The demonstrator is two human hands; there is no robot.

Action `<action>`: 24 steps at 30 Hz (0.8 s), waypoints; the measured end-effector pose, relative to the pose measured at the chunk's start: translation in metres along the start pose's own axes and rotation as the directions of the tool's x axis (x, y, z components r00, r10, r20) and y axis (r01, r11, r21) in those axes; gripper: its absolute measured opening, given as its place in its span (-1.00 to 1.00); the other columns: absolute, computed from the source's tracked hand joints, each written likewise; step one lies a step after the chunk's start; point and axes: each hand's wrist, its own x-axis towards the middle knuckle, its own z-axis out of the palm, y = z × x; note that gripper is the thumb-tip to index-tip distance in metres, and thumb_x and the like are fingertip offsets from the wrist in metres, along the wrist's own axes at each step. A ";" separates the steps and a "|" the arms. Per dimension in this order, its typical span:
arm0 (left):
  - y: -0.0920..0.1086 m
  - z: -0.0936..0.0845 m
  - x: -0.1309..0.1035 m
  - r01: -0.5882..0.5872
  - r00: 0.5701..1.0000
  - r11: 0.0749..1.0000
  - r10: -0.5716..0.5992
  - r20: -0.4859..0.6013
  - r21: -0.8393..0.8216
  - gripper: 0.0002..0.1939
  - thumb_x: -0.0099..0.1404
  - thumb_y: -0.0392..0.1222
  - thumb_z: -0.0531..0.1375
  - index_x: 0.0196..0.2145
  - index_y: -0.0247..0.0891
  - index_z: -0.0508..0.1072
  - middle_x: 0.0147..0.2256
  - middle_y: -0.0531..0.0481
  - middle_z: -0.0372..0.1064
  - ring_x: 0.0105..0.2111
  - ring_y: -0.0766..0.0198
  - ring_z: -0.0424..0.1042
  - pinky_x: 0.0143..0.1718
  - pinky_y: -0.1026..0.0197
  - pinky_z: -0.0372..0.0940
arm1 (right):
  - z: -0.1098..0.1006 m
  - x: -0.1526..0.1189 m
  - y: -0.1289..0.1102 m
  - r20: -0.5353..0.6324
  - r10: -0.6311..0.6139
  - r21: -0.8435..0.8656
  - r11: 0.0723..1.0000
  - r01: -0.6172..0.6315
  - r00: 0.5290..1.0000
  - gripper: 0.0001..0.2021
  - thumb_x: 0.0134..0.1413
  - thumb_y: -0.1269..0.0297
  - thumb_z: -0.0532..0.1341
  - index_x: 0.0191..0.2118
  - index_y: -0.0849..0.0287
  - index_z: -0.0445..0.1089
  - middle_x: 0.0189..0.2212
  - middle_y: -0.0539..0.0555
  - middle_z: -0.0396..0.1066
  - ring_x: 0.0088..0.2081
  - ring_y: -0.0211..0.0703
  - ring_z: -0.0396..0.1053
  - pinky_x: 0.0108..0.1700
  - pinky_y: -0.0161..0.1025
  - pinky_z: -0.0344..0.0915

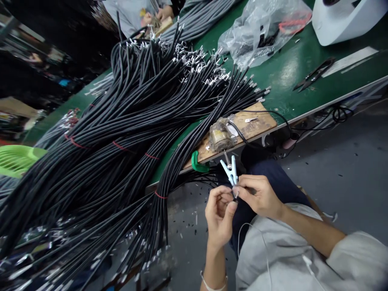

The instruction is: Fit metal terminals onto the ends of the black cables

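Observation:
Low in front of the wooden board, my left hand (220, 216) is closed, with thumb and fingers curled around a small dark piece (235, 197). Its kind is too small to make out. Opposite it, my right hand (260, 196) pinches at the same spot, and its fingers hide most of what they hold. A light-blue clothespin (231, 173) rises just above the fingertips, its two handles pointing towards the board. Behind the clothespin, a metal shaft (227, 157) sticks out of a small tape-wrapped motor (220, 136) on the wooden board (263, 119).
Bundles of black cables (145, 105) with white ends cover the green table (339, 87) and hang over its edge. A green clamp (199, 162) grips the board. Thread snips (315, 74), a plastic bag (257, 30) and a white machine (342, 20) lie right. A co-worker's hands (157, 16) show behind.

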 end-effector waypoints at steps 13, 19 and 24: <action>0.013 0.027 0.011 -0.203 0.978 0.942 0.184 -0.095 -0.266 -0.89 0.32 -0.27 0.17 -0.26 -0.07 0.32 -0.35 0.05 0.15 -0.48 0.39 0.23 -0.60 0.44 0.15 | 0.019 0.049 0.003 0.309 0.185 0.710 0.608 -0.356 0.933 -0.42 -0.04 -0.27 0.21 -0.41 0.29 0.48 -0.54 0.07 0.40 -0.42 -0.23 0.35 -0.40 -0.34 0.23; 0.004 0.037 0.016 -0.287 0.948 0.946 0.258 -0.188 -0.149 -0.92 0.32 -0.31 0.16 -0.31 -0.14 0.33 -0.36 0.05 0.18 -0.49 0.41 0.20 -0.62 0.47 0.15 | 0.017 0.056 0.002 0.313 0.219 0.742 0.551 -0.382 0.924 -0.49 -0.15 -0.18 0.35 -0.52 0.30 0.45 -0.59 0.05 0.40 -0.57 -0.31 0.30 -0.56 -0.39 0.18; 0.002 0.042 0.016 -0.283 0.946 0.953 0.260 -0.195 -0.104 -0.92 0.32 -0.33 0.16 -0.32 -0.17 0.35 -0.41 0.08 0.17 -0.53 0.43 0.16 -0.60 0.42 0.12 | 0.019 0.053 0.003 0.324 0.184 0.773 0.514 -0.372 0.928 -0.52 -0.10 -0.13 0.35 -0.49 0.30 0.44 -0.63 -0.01 0.34 -0.62 -0.34 0.24 -0.62 -0.40 0.11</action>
